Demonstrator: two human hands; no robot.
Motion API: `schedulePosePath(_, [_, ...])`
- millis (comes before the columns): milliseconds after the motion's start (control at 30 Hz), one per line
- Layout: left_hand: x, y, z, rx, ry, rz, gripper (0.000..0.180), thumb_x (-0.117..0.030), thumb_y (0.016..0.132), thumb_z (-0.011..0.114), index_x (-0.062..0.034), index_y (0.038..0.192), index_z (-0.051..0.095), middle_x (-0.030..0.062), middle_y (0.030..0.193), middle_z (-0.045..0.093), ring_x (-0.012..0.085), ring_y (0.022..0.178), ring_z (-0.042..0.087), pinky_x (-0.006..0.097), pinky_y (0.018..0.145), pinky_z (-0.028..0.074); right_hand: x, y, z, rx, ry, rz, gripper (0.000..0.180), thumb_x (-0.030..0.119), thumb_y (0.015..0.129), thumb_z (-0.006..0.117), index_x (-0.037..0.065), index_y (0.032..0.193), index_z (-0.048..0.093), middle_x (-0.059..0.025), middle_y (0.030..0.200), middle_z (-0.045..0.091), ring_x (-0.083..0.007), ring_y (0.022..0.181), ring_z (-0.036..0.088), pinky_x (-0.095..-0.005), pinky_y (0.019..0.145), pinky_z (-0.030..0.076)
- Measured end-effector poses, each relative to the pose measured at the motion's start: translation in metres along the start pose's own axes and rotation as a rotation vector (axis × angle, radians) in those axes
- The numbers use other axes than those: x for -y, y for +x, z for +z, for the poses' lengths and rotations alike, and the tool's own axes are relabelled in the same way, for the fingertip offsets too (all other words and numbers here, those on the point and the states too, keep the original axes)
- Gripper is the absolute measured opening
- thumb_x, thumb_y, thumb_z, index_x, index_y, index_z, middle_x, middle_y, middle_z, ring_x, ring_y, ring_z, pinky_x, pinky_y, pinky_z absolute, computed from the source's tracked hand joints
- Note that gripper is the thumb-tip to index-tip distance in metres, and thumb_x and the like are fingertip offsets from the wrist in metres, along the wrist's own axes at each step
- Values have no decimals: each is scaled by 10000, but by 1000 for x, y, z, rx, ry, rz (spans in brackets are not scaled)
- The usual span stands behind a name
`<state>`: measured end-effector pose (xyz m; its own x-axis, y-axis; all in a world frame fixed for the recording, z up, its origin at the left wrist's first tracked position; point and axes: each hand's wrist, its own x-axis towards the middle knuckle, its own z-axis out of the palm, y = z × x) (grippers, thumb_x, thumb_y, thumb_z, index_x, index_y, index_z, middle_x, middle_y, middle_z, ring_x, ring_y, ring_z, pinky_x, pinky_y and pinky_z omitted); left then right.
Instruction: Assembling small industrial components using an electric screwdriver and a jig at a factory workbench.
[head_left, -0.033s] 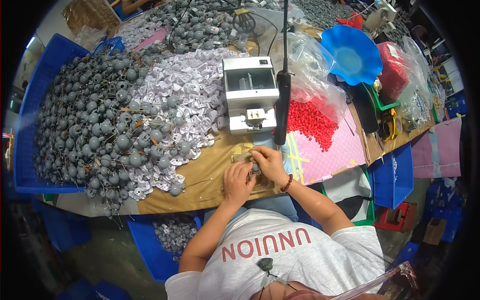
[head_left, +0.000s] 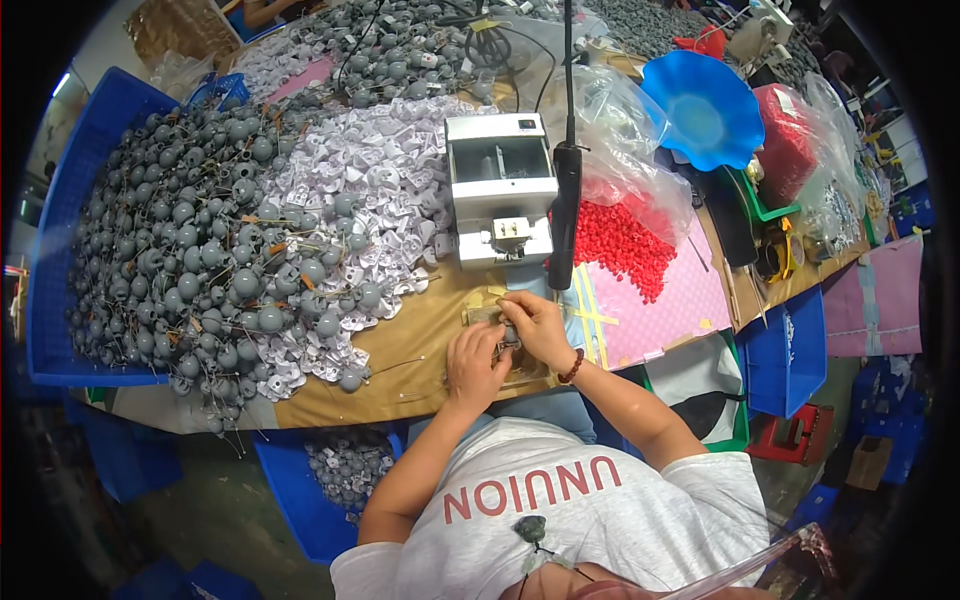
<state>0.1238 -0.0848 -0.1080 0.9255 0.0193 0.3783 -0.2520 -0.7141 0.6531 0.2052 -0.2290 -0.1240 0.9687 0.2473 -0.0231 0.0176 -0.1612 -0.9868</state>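
Observation:
My left hand [head_left: 473, 362] is curled at the table's front edge, fingers closed around a small grey plastic part [head_left: 512, 338]. From the other side my right hand [head_left: 537, 330] meets it, thumb and fingertips pinched together at the part's far end. Fingers cover most of the part, so its full shape is hidden. Under the hands lies a small clear block or tray [head_left: 482, 314]. Just beyond stands a white boxy machine [head_left: 500, 190] with a see-through window. Beside it hangs a black electric screwdriver [head_left: 566, 215], upright on its cord.
Left lies a big heap of grey balls with wires [head_left: 190, 250] against a blue crate [head_left: 60, 300], next to white plastic pieces [head_left: 375, 190]. Small red pieces [head_left: 620, 240] lie right, near a pink sheet [head_left: 670, 300] and a blue wavy-rimmed bowl [head_left: 705, 110]. Below is a blue bin [head_left: 290, 500].

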Motion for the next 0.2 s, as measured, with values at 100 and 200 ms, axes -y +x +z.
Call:
schedulePosePath(100, [1,0,2,7,-4,-17,429,-98,766,791,-77,1174,658,136,1134,688,332,1175,622,471,998,445,-1,3,7,-44,49,35,179,127,1011,648,-18,1092,714,-114,810,736,-150,732,702,-289,665,541])
schedulePosePath(200, [3,1,3,7,-34,-15,428,-113,779,781,-76,1186,654,141,1132,685,328,1187,618,477,1016,436,0,4,5,-41,66,33,185,136,1020,642,-13,1107,710,-103,811,741,-148,733,706,-287,669,544])
